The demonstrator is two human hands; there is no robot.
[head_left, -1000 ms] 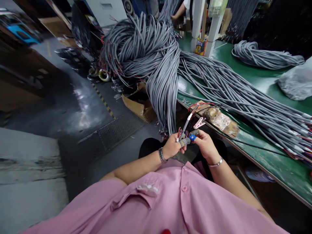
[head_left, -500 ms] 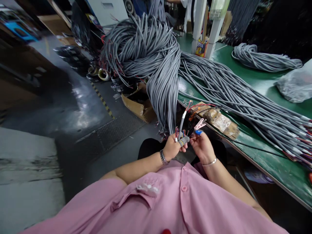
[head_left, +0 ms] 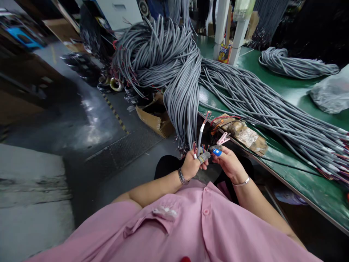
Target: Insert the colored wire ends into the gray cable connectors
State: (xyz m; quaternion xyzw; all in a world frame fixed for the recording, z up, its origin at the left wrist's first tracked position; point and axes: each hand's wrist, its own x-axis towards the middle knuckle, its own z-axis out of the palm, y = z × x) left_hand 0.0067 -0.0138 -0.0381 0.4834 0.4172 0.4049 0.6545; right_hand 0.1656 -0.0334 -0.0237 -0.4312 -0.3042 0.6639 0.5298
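Observation:
My left hand (head_left: 191, 165) is closed around a grey cable (head_left: 200, 140), with a grey wrap on its thumb. The cable's upper end is stripped to thin coloured wires (head_left: 206, 117) above a white sleeve. More coloured wire ends (head_left: 204, 147) poke up by the left thumb. Just to the right, my right hand (head_left: 226, 160) has thumb and finger pinched together at those wire ends, with a blue cover on the thumb. What lies in that pinch is too small to make out. A pink clothes peg (head_left: 223, 138) is right above the right hand, at the table edge.
A thick bundle of grey cables (head_left: 182, 91) hangs over the table corner on the left. More cables (head_left: 261, 98) lie along the green table (head_left: 302, 96). A taped wooden block (head_left: 245, 136) sits at its near edge. An open cardboard box (head_left: 156, 118) stands on the floor.
My right hand has turned slightly, its blue-covered thumb moving down and left nearer the left thumb. The held cable has shifted a little left.

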